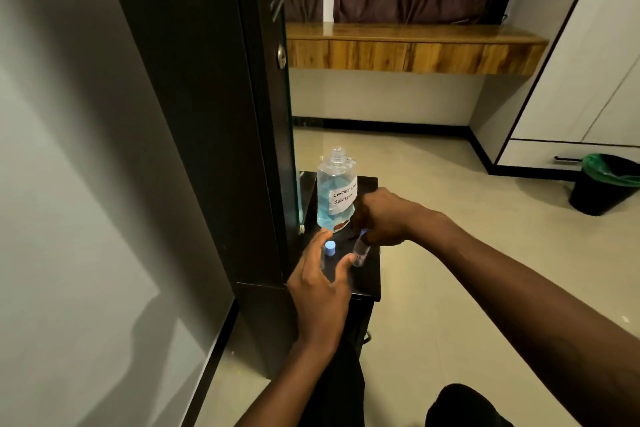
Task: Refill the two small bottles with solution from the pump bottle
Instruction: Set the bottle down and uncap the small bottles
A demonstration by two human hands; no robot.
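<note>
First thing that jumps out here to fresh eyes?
The big clear bottle of blue liquid, pump off and neck open, stands at the back of the small black table. In front, the right hand grips the top of a small clear bottle. The open left hand hovers by a second small bottle with a blue cap.

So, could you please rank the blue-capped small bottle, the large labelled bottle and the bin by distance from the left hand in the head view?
From the left hand:
1. Blue-capped small bottle, between its fingers.
2. Large labelled bottle, behind, upright.
3. Bin, far right on the floor.
</note>
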